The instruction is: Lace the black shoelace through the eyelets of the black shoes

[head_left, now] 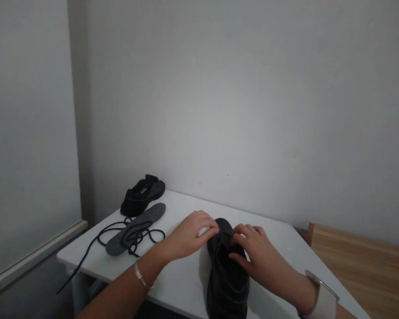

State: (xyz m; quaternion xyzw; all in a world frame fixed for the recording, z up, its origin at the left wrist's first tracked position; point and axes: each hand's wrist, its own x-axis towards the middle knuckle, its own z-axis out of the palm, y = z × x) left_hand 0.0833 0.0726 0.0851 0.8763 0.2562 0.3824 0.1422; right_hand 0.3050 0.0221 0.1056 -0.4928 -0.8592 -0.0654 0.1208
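A black shoe (228, 288) without a lace stands on the white table (182, 283), its toe pointing away from me and its opening towards me. At its left edge near the tongue, my left hand (194, 232) is closed, thumb and fingertips pinching the upper. My right hand (256, 248) is curled over the right edge, with the thumb at the opening and the fingers along the side. The fingertips are partly hidden against the dark shoe.
Another black shoe (136, 199) stands at the table's back left corner. In front of it lies a grey insole (116, 243) with a tangled black shoelace (99, 232) across it, one end hanging past the edge. A wooden panel (359, 266) is at right; a wall (219, 110) rises behind.
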